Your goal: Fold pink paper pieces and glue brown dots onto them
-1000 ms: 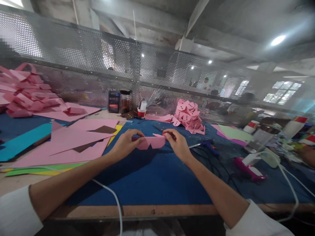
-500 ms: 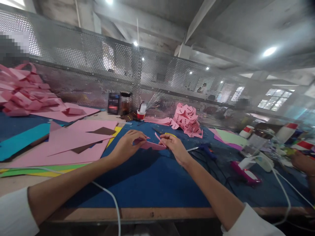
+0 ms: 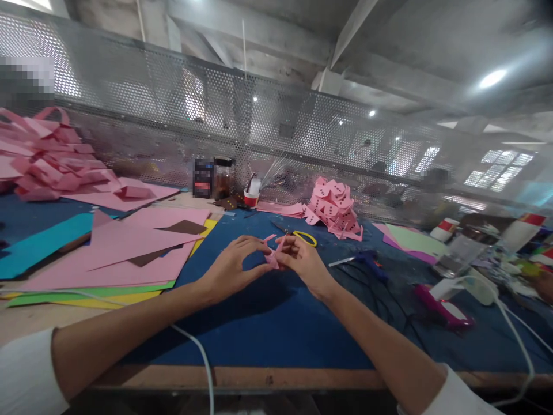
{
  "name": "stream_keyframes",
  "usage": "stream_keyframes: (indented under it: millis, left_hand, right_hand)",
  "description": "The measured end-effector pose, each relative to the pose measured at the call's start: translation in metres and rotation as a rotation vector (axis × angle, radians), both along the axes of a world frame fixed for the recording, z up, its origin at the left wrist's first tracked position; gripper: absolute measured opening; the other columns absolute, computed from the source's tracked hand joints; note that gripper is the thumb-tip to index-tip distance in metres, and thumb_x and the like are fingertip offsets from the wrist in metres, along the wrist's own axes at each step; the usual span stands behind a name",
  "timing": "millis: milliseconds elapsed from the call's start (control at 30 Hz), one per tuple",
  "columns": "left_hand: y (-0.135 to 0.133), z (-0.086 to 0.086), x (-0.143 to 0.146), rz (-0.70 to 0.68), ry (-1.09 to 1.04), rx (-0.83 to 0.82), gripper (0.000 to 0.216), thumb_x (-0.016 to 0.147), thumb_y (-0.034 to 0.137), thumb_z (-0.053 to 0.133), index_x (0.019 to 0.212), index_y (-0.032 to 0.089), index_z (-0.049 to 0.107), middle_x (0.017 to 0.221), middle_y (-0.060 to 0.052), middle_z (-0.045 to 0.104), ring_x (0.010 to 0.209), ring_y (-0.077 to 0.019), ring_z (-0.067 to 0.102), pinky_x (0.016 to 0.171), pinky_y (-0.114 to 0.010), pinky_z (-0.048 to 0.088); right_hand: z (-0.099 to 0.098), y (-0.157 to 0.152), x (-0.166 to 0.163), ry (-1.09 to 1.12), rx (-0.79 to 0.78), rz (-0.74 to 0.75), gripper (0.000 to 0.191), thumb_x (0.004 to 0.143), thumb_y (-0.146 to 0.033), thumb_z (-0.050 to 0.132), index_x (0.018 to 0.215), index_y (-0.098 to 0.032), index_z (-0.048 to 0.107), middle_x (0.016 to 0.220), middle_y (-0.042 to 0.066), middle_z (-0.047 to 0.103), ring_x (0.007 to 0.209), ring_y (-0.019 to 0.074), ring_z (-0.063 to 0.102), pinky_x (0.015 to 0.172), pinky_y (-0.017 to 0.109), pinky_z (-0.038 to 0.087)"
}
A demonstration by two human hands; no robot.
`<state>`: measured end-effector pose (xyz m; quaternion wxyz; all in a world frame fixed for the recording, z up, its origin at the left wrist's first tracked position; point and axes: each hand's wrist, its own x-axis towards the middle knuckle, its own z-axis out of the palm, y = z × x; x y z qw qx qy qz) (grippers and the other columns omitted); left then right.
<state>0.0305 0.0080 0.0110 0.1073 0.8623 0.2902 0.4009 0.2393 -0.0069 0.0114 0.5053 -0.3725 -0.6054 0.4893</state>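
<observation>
A small folded piece of pink paper (image 3: 272,260) is held above the blue mat between my two hands. My left hand (image 3: 237,262) has its thumb and fingertips at the paper's left side. On the opposite side my right hand (image 3: 306,264) pinches it, fingers curled and partly hiding it. Just behind the hands lie scissors with yellow handles (image 3: 306,237). A heap of folded pink pieces with dark dots (image 3: 333,207) stands farther back, beside a flat stack of pink paper (image 3: 283,208).
Pink paper sheets (image 3: 129,245) overlap green and yellow ones at left, below a large pile of pink strips (image 3: 56,161). A blue glue gun (image 3: 371,266) and a magenta device (image 3: 444,308) lie right. A white cable (image 3: 201,351) crosses the front edge. Perforated metal panels (image 3: 268,132) stand behind.
My left hand has moved right, closer to my right hand. The pink paper, stretched out flat between them before, now looks bent together. More of the scissors' yellow handles shows.
</observation>
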Motion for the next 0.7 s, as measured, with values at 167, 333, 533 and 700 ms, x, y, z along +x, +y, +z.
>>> stream_keyframes:
  millis: [167, 333, 533, 700]
  left_hand:
    - [0.0005, -0.0047, 0.0018, 0.028, -0.014, 0.021, 0.011, 0.088, 0.03, 0.066, 0.094, 0.022, 0.068, 0.103, -0.003, 0.072, 0.105, -0.0209, 0.061, 0.097, -0.038, 0.043]
    - [0.0041, -0.0079, -0.0003, 0.06, 0.021, 0.122, 0.004, 0.087, 0.021, 0.063, 0.087, 0.022, 0.067, 0.095, -0.001, 0.072, 0.098, -0.0195, 0.063, 0.102, -0.041, 0.04]
    - [0.0022, -0.006, 0.0012, 0.056, 0.011, 0.079, 0.005, 0.089, 0.023, 0.061, 0.091, 0.022, 0.066, 0.088, 0.001, 0.071, 0.09, -0.0179, 0.063, 0.107, -0.042, 0.039]
    - [0.0035, -0.0072, 0.0018, 0.029, -0.046, 0.036, 0.008, 0.09, 0.025, 0.061, 0.085, 0.021, 0.066, 0.083, 0.001, 0.07, 0.085, -0.0164, 0.063, 0.108, -0.042, 0.038]
  right_hand:
    - [-0.0002, -0.0063, -0.0051, -0.049, -0.005, 0.066, 0.025, 0.078, -0.036, 0.076, 0.092, -0.019, 0.064, 0.086, 0.001, 0.067, 0.077, 0.0167, 0.067, 0.069, 0.03, 0.058]
    - [0.0016, -0.0046, -0.0029, -0.163, 0.11, -0.053, 0.021, 0.082, -0.037, 0.071, 0.09, -0.019, 0.069, 0.088, 0.003, 0.07, 0.084, 0.0187, 0.067, 0.076, 0.032, 0.057]
    - [0.0004, -0.006, -0.0012, -0.273, 0.23, -0.104, 0.021, 0.085, -0.04, 0.07, 0.089, -0.02, 0.069, 0.088, 0.003, 0.071, 0.082, 0.0174, 0.066, 0.077, 0.03, 0.052]
    - [0.0, -0.009, -0.0033, -0.302, 0.241, -0.102, 0.022, 0.087, -0.042, 0.066, 0.092, -0.02, 0.07, 0.089, 0.002, 0.072, 0.082, 0.0169, 0.066, 0.076, 0.028, 0.051]
